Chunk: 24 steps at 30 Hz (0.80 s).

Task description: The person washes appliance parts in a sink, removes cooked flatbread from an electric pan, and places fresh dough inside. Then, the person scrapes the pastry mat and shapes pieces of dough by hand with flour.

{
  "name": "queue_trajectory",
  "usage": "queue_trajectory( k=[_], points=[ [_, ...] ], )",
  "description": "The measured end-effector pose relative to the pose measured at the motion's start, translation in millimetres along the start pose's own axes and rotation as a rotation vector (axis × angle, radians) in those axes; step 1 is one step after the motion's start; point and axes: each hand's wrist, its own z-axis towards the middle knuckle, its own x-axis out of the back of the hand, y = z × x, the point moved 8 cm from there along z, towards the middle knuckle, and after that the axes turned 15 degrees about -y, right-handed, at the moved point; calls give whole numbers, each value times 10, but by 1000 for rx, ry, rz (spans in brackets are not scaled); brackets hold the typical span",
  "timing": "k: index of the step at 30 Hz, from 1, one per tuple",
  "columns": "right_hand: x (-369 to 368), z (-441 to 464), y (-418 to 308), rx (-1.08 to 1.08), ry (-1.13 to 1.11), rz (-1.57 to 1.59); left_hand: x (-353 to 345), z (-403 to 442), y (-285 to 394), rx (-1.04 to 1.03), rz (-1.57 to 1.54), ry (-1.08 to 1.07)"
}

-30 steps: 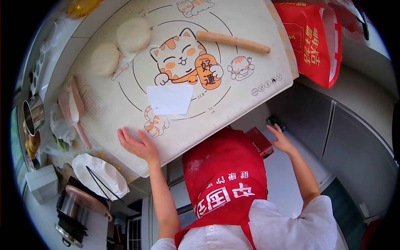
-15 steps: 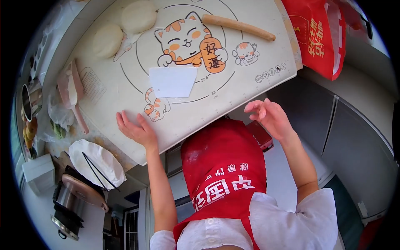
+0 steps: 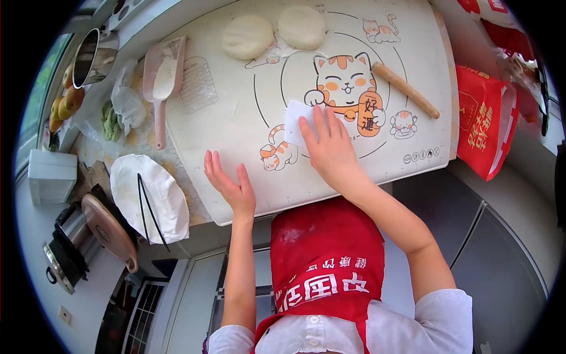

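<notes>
My right hand [image 3: 333, 150] lies over a white dough scraper [image 3: 295, 127] on the printed baking mat [image 3: 236, 147]. Its fingers are stretched out across the scraper and cover its right part; whether they grip it cannot be seen. My left hand [image 3: 233, 186] is near the mat's front left part, fingers apart and holding nothing. Two round pieces of dough, one at the left [image 3: 247, 37] and one at the right [image 3: 302, 28], rest at the mat's far side. A wooden rolling pin [image 3: 405, 90] lies slanted on the right of the mat.
Left of the mat are a pink scoop [image 3: 164, 76] with flour, a white cloth [image 3: 153, 197] with black chopsticks or tongs on it, and a metal pot [image 3: 94, 59]. A red bag [image 3: 486, 121] stands beyond the right edge. Lidded cookware [image 3: 109, 230] sits lower left.
My right hand has moved from beyond the mat's front edge onto the scraper. My left hand stays near the mat's front left. The camera view has turned, shifting the scene rightward.
</notes>
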Motion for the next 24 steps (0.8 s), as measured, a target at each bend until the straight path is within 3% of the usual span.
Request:
queue_trajectory(
  k=[5, 7, 9, 11, 13, 14, 16, 20, 22, 23, 24],
  points=[
    [3, 6, -47, 23, -48, -170, 79, -61, -129, 76, -25, -2],
    [73, -28, 46, 70, -86, 0, 102, -38, -107, 84, -6, -41],
    [294, 7, 202, 81, 20, 24, 156, 36, -34, 66, -31, -7],
    [441, 30, 579, -97, 53, 402, 174, 165, 45, 40, -61, 26],
    [536, 3, 844, -194, 81, 521, 51, 376, 53, 32, -387, -62],
    [552, -16, 996, -289, 99, 648, 48, 535, 151, 27, -387, -57],
    [641, -59, 1039, -316, 79, 703, -133, 1007, 497, 18, -525, -258],
    [611, -213, 1003, -266, 118, 761, -387, 1930, 1275, -263, -188, -210],
    [535, -324, 996, -274, 114, 820, -610, 2353, 1376, -295, -8, -54],
    [511, -372, 1019, -292, 111, 886, -666, 2531, 1397, -288, -13, -45],
    [532, -410, 1021, -286, 104, 879, -795, 2709, 1387, -210, 68, -169]
  ],
)
